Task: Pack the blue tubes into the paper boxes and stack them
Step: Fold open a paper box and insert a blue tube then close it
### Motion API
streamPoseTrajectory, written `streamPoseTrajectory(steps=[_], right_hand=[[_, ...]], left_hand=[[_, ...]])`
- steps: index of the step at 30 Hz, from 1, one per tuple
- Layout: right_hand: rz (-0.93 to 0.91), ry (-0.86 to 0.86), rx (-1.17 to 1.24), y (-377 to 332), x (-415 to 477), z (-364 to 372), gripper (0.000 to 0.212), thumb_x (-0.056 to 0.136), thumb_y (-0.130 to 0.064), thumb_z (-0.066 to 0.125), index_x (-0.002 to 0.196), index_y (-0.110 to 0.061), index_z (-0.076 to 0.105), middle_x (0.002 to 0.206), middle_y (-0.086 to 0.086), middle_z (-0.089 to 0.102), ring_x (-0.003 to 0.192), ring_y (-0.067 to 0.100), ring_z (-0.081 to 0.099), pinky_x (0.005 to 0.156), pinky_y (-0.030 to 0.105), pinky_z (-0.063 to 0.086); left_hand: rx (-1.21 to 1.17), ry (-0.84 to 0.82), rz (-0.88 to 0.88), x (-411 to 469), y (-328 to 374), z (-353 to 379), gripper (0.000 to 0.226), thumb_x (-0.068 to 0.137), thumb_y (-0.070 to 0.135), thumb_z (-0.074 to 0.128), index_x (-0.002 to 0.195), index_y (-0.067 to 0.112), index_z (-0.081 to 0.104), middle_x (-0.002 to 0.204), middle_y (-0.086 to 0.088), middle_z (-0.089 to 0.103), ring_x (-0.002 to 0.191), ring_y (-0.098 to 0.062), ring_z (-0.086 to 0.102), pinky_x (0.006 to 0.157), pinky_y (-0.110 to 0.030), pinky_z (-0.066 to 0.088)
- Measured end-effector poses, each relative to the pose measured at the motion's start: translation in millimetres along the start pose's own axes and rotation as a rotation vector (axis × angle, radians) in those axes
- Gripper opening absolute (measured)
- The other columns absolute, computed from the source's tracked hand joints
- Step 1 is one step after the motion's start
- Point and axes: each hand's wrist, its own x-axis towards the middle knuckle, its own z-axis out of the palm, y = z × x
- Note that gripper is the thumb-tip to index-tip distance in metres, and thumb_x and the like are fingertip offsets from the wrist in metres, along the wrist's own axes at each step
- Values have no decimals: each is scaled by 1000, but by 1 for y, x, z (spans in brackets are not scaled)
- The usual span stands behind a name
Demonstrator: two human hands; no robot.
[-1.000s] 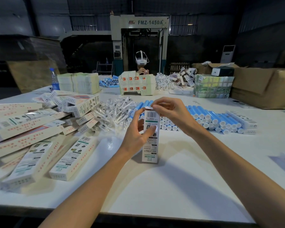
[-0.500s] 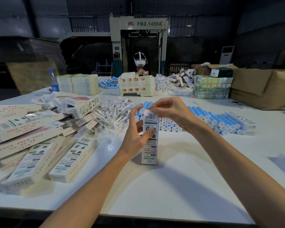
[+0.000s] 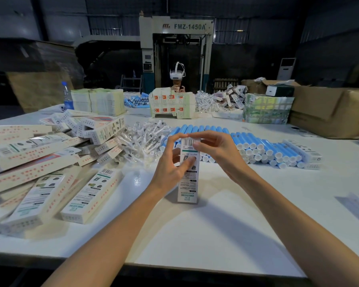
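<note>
The paper box [image 3: 188, 183] is stood upright mid-frame on the tabletop [image 3: 216, 224], gripped midway by the left hand [image 3: 170, 165], top end pinched by the right hand [image 3: 218, 150].

Printed white paper box [image 3: 188, 189], upright on the surface [image 3: 226, 224]. White-capped blue tubes [image 3: 263, 145], lying in rows just behind. Further boxes [image 3: 89, 193], flat, heaped loosely at left.
</note>
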Motion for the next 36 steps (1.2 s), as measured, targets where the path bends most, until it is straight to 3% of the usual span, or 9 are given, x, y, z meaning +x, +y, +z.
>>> streamPoseTrajectory(steps=[3, 10, 15, 18, 22, 27, 30, 33, 36], right_hand=[[-17, 18, -32, 0, 0, 0, 24, 93, -7, 76, 116, -13, 79, 112, 0, 80, 107, 20, 75, 96, 38, 60], [18, 75, -50, -1, -7, 8, 28, 98, -7, 70, 125, -11, 75, 120, -2, 77, 115, 17, 72, 104, 43, 57], [215, 28, 65, 7, -32, 23, 52, 105, -37, 61, 154, -42, 45, 147, -18, 57, 128, 2, 61, 107, 38, 52], [413, -79, 130, 8, -43, 14, 49, 105, -52, 52, 153, -47, 43, 143, -10, 63, 124, 12, 65, 111, 48, 48], [425, -217, 218, 4, -67, -4, 39, 109, -46, 48, 146, -35, 57, 135, 11, 68, 122, 34, 68, 106, 50, 54], [356, -10, -44, -6, -98, -27, 36, 103, -46, 61, 138, -42, 61, 123, -3, 74, 113, 21, 69, 95, 35, 56], [363, 110, -292, -16, -116, -55, 36, 95, -59, 66, 131, -55, 61, 113, -10, 71, 96, 7, 66, 79, 19, 52], [387, 218, -493, -21, -133, -102, 46, 91, -63, 68, 130, -40, 60, 114, -11, 68, 88, -1, 65, 69, 14, 52], [426, 388, -740, -26, -157, -167, 41, 93, -50, 73, 119, -24, 55, 110, -4, 67, 88, 7, 63, 74, 24, 51]], left_hand=[[5, 4, 15, 0, 0, 0, 56, 99, 18, 76, 143, 27, 44, 114, 17, 72, 101, -25, 75, 90, -54, 63], [-45, 12, 0, -1, 0, 3, 53, 99, 19, 73, 142, 31, 44, 104, -8, 76, 96, -28, 75, 90, -50, 62], [-186, -4, -48, -2, 2, 3, 53, 102, 8, 71, 141, 28, 41, 114, -13, 76, 102, -26, 76, 87, -35, 61], [-248, 36, -70, -1, 3, 2, 53, 99, -1, 71, 130, 25, 36, 118, -17, 69, 104, -21, 73, 89, -35, 60], [-281, -72, -106, -4, 2, 10, 52, 98, 7, 74, 123, 28, 34, 126, -22, 66, 107, -23, 74, 86, -35, 62], [43, -135, -96, -3, 4, 40, 60, 88, 36, 79, 129, 24, 37, 129, 12, 57, 116, -4, 66, 95, -30, 60], [292, -298, -72, -1, 3, 54, 57, 95, 31, 80, 130, 34, 35, 121, 16, 61, 97, -1, 70, 86, -28, 59], [566, -520, 36, -7, 1, 70, 36, 101, 38, 69, 124, 49, 44, 104, 23, 70, 88, 3, 68, 85, -35, 57], [695, -626, 181, -14, 0, 93, 26, 105, 49, 57, 131, 50, 50, 118, 25, 63, 104, 0, 63, 88, -37, 55]])
